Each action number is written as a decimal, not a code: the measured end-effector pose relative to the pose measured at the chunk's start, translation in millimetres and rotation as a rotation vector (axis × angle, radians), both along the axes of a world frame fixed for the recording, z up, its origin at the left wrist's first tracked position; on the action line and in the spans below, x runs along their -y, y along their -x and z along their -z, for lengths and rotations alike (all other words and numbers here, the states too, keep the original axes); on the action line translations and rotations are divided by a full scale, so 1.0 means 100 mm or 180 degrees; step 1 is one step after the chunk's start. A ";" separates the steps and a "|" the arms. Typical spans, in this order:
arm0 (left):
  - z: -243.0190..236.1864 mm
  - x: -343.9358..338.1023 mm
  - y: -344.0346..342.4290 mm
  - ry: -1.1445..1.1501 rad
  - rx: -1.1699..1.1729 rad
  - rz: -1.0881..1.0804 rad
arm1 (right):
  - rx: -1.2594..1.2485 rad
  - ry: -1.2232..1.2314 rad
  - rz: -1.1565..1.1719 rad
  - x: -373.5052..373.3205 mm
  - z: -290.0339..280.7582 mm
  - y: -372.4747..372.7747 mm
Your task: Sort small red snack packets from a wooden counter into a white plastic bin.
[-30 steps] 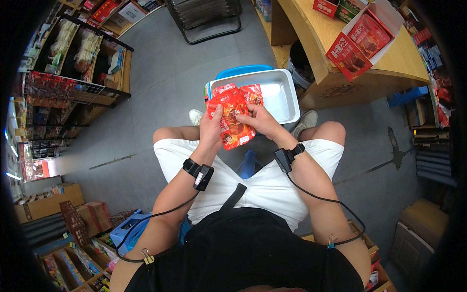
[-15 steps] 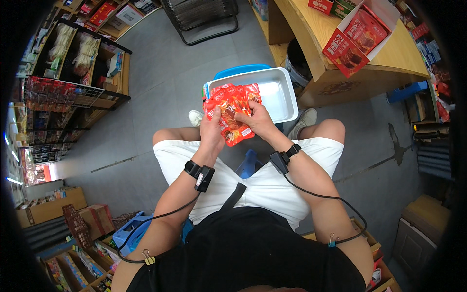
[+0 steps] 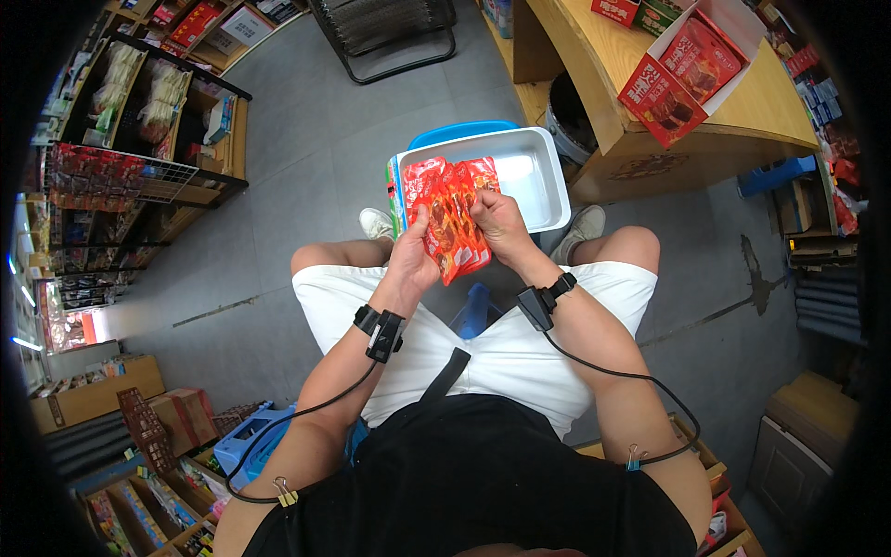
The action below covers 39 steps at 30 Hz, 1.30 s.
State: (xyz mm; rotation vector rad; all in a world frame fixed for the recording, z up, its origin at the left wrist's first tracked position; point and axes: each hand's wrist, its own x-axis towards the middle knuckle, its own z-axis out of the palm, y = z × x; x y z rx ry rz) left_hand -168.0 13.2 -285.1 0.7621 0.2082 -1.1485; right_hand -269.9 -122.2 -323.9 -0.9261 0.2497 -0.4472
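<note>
A fanned stack of red snack packets (image 3: 449,215) is held above my lap, its front faces turned up toward me. My left hand (image 3: 411,261) grips the stack's left side, thumb on top. On the other side my right hand (image 3: 501,227) has its fingers curled in a pinch at the packets' right edge. Just beyond the hands lies a white plastic tray (image 3: 560,197), its left part covered by the packets. Something blue with a rounded edge (image 3: 464,131) shows behind the tray.
To the far right a wooden desk (image 3: 594,56) carries an opened red box (image 3: 661,100) of similar packets. A dark bin (image 3: 566,116) is beside it. Stocked shelves (image 3: 139,139) line the left, and a black folding chair (image 3: 385,42) stands at the back.
The packets have spread into a wider overlapping fan. My left hand has turned and shifted slightly to the right and down; my right fingers have curled more at the edge.
</note>
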 end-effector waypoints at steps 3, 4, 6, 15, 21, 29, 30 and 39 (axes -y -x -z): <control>-0.05 0.02 0.01 -0.0081 -0.0041 -0.0025 | -0.0155 0.0061 0.0000 0.01 0.00 0.02; -0.07 0.03 0.00 -0.0154 0.0054 -0.0092 | -0.0262 0.0178 -0.0025 0.04 0.02 0.03; -0.05 0.01 -0.04 -0.0275 0.0559 -0.0218 | -0.0421 0.0287 -0.0113 0.09 -0.02 0.02; -0.03 0.10 0.10 -0.1341 0.2233 -0.0617 | -0.0719 0.0983 -0.0223 -0.05 0.05 -0.04; -0.11 0.10 0.17 -0.0856 0.1504 -0.0358 | -0.1045 0.1423 0.0152 0.04 -0.01 -0.03; -0.06 0.16 0.16 -0.0911 0.1541 -0.0594 | -0.0744 0.1121 0.0386 -0.08 -0.17 -0.01; -0.14 0.18 0.20 -0.0948 0.1646 -0.0575 | -0.0574 0.0917 0.0429 -0.09 -0.22 0.01; -0.06 0.15 0.18 -0.1064 0.2267 -0.0729 | -0.0205 0.0656 0.0526 -0.16 -0.21 0.02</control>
